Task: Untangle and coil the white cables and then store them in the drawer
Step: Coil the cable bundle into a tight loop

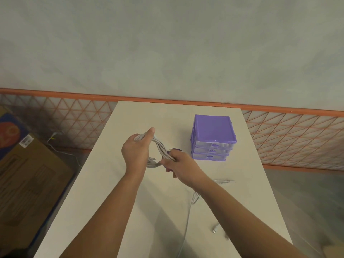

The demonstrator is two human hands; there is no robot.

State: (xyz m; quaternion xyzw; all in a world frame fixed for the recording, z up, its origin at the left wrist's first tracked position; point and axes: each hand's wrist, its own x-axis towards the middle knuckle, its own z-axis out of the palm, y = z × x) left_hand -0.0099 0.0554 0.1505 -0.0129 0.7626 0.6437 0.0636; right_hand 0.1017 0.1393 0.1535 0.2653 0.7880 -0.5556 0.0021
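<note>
One bundle of white cables (161, 147) looks coiled so far, mid-frame, with the left hand (136, 150) and right hand (179, 162) each curled round an end. More loose cable (195, 197) trails across the bench (115, 183) at lower right, and the purple drawer unit (213, 137) right of centre looks closed, so I'd say roughly halfway.

Two hands are in view, the left hand (135, 150) and the right hand (181, 165). Between them they hold one bundle of white cables (161, 148); its strands are too tightly packed to count. One more loose cable (188, 216) lies on the one table (119, 183). One purple drawer unit (213, 137) stands there, with three drawers. One cardboard box (28, 179) sits on the floor.
</note>
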